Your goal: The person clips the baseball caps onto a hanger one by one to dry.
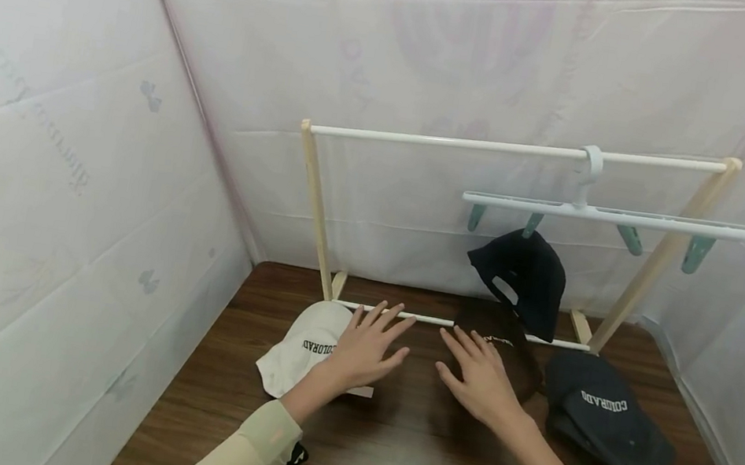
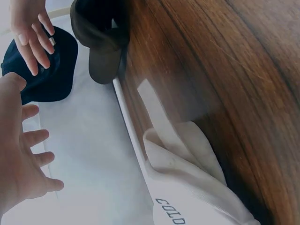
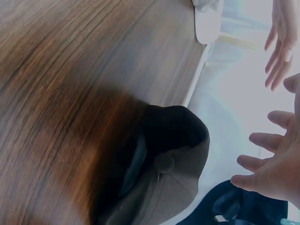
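My left hand (image 1: 367,347) hovers with spread fingers beside a white cap (image 1: 312,327) lettered COLORADO, partly covering it in the head view. Held in the air in front of a dark brown cap (image 1: 523,369), my right hand (image 1: 484,379) also has its fingers spread and grips nothing. The brown cap lies on the table, its hollow inside showing in the right wrist view. Above it a black cap (image 1: 545,277) hangs tilted from one green clip (image 1: 532,225) of a pale hanger (image 1: 667,223). A dark navy COLORADO cap (image 1: 610,425) rests on the table at the right.
The hanger hooks onto the white top bar (image 1: 442,141) of a rack with wooden side posts (image 1: 316,205). Other green clips (image 1: 698,254) dangle from it. A low white rail (image 1: 431,320) crosses near the back edge of the wooden table (image 1: 383,464). Pale sheeting (image 1: 261,58) encloses the sides and back.
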A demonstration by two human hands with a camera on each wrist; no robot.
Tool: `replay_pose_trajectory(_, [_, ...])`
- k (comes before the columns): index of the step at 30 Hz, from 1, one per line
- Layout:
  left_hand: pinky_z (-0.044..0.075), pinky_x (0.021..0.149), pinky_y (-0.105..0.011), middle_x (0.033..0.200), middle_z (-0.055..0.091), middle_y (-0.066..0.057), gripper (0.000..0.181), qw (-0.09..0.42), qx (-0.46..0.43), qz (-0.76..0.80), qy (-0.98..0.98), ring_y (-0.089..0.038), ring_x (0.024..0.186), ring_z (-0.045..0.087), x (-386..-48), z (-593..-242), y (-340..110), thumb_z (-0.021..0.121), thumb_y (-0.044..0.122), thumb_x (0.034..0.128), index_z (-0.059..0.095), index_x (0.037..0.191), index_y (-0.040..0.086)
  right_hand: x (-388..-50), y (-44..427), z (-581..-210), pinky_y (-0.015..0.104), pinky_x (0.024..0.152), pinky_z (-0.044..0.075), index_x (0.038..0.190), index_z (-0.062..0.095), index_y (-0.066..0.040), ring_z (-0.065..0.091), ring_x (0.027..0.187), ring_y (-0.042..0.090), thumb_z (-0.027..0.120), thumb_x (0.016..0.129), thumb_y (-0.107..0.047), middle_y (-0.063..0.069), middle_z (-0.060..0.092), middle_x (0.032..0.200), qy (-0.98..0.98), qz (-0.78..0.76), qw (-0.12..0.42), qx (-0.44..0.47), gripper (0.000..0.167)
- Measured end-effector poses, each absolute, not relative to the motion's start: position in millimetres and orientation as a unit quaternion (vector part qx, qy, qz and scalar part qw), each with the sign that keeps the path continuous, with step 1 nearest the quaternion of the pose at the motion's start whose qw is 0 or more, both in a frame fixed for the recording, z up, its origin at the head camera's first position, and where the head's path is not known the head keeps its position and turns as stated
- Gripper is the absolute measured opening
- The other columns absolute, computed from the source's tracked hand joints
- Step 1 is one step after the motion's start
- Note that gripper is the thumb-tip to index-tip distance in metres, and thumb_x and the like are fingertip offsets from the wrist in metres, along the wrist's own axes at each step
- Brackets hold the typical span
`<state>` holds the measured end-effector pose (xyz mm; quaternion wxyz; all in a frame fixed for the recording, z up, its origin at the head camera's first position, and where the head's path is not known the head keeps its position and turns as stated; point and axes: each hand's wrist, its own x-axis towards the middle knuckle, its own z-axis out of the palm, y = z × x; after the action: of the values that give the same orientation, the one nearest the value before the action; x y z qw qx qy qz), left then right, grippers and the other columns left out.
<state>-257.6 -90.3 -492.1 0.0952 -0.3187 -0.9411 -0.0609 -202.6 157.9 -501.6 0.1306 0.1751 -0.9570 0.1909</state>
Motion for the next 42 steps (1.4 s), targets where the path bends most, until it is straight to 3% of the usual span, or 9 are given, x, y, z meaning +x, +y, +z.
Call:
replay_pose_trajectory(15, [0.024, 0.118, -0.065, 0.165, 0.030, -0.005, 0.056, 0.094, -0.298, -0.079, -0.947, -0.035, 0.151, 0.028, -255, -496, -118, 0.041, 0.051, 0.1063, 0.040, 0.157, 0.027, -208, 122, -506, 0.068, 0.111, 0.034, 0.153, 0.048, -0.018, 0.038, 0.143, 0.047, 0.059, 0.102, -0.044, 0.018, 0.043, 0.157, -0.954, 0.186, 0.110, 0.210, 0.058])
replay_pose_trajectory(26, [0.023, 0.117, -0.067, 0.166, 0.030, -0.005, 0.057, 0.091, -0.262, -0.071, -0.958, -0.034, 0.152, 0.027, -259, -500, -144, 0.039, 0.054, 0.1064, 0.040, 0.157, 0.028, -213, 108, -511, 0.059, 0.116, 0.033, 0.153, 0.048, -0.015, 0.038, 0.146, 0.035, 0.058, 0.103, -0.043, 0.018, 0.043, 0.157, -0.950, 0.191, 0.099, 0.226, 0.058])
replay_pose_trajectory(35, [0.025, 0.116, -0.068, 0.164, 0.033, -0.007, 0.055, 0.112, -0.240, -0.092, -0.960, -0.037, 0.149, 0.032, -257, -498, -173, 0.045, 0.048, 0.1060, 0.042, 0.156, 0.026, -216, 94, -515, 0.060, 0.110, 0.041, 0.150, 0.052, -0.015, 0.042, 0.143, 0.037, 0.061, 0.102, -0.038, 0.017, 0.044, 0.156, -0.946, 0.220, 0.093, 0.220, 0.054])
replay_pose_trajectory(42, [0.024, 0.118, -0.064, 0.162, 0.035, -0.013, 0.056, 0.103, -0.225, -0.091, -0.965, -0.034, 0.151, 0.029, -253, -500, -195, 0.048, 0.046, 0.1057, 0.043, 0.156, 0.023, -214, 85, -519, 0.063, 0.110, 0.039, 0.152, 0.049, -0.017, 0.040, 0.144, 0.038, 0.060, 0.103, -0.038, 0.014, 0.042, 0.158, -0.944, 0.231, 0.074, 0.224, 0.055])
